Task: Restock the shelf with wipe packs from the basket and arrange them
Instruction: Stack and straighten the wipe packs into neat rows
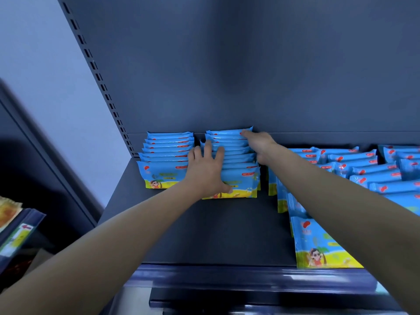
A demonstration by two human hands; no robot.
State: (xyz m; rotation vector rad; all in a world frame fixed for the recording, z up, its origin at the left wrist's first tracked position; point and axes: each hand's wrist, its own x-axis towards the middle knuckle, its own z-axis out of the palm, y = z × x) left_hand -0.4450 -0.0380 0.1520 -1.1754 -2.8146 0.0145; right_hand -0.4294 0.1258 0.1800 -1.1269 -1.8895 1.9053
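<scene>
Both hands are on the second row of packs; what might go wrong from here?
The upright blue plastic wipe packs under the left hand and right hand look uneven; released, they may topple forward onto the dark shelf. Squaring them might also nudge the neighbouring row of blue packs on the left.

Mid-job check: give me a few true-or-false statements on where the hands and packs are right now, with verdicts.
1. The left hand and right hand are both on the second row from the left. True.
2. The left hand lifts one pack off the shelf. False: it lies spread over the row, which stands on the shelf.
3. A basket stands on the shelf. False: none is in view.
4. More packs stand to the right of the right arm. True.
</scene>
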